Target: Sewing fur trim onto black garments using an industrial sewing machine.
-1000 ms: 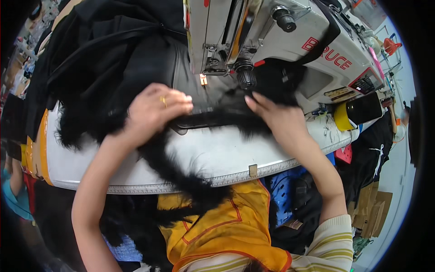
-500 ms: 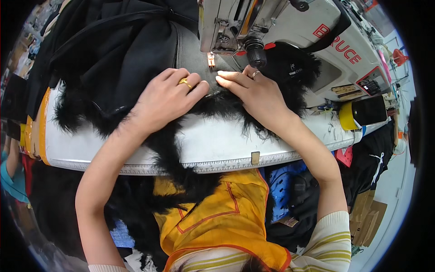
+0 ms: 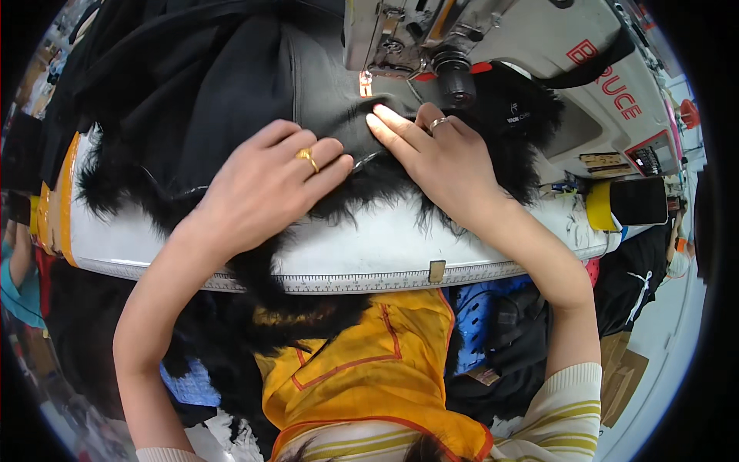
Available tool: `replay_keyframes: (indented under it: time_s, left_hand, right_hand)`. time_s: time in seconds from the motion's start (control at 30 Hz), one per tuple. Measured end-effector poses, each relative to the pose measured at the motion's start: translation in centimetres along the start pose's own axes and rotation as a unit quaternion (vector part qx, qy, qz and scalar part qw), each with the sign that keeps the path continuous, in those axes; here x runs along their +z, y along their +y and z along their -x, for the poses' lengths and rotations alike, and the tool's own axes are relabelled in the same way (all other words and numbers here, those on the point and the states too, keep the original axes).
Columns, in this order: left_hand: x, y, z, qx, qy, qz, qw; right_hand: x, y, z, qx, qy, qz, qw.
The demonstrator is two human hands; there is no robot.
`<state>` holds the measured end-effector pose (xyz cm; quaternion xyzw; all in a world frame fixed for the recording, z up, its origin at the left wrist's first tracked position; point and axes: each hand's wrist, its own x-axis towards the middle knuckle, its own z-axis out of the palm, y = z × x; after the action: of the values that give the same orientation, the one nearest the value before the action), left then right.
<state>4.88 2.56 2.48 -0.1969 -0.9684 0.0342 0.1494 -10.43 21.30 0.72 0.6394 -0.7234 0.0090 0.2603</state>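
Observation:
A black garment (image 3: 246,108) with fluffy black fur trim (image 3: 377,189) along its edge lies over the white sewing table. My left hand (image 3: 269,185), a gold ring on one finger, has its curled fingers closed on the near edge of the garment. To its right, my right hand (image 3: 450,158) grips the cloth with thumb and forefinger close together and the other fingers bent; its silver ring shows. Those right fingertips rest just on the near side of the lit presser foot (image 3: 366,83) of the sewing machine (image 3: 539,38). Cloth gathers under the machine head.
A ruler strip (image 3: 369,282) with a small tan block (image 3: 436,271) runs along the table's front edge (image 3: 469,254). Right of the machine stands a black-and-yellow box-shaped thing (image 3: 635,203). A fur strip (image 3: 262,277) hangs over the edge onto my yellow apron (image 3: 362,346).
My left hand has drawn slightly left and toward me. My right hand stays close to the presser foot. The hanging fur strip has shifted left, and the whole view has tilted a little.

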Motion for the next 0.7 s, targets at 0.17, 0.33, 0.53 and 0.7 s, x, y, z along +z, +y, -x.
replay_keyframes:
  time_s: [0.17, 0.33, 0.53, 0.7]
  left_hand:
    - [0.0, 0.0, 0.0, 0.007, 0.091, 0.037, 0.995]
    - [1.6, -4.5, -2.8, 0.036, 0.116, 0.083, 0.989]
    - [3.9, -7.4, -3.9, 0.089, 0.132, 0.082, 0.984]
    - [3.9, -6.8, -3.6, 0.060, 0.123, 0.072, 0.988]
  right_hand:
    - [0.2, 0.6, -0.1, 0.006, -0.023, -0.006, 1.000]
    - [1.5, 3.3, -0.8, 0.077, -0.052, -0.031, 0.995]
    - [2.6, 5.3, -0.3, 0.093, 0.091, -0.064, 0.989]
    - [2.5, 4.9, -0.1, 0.091, 0.119, -0.043, 0.988]
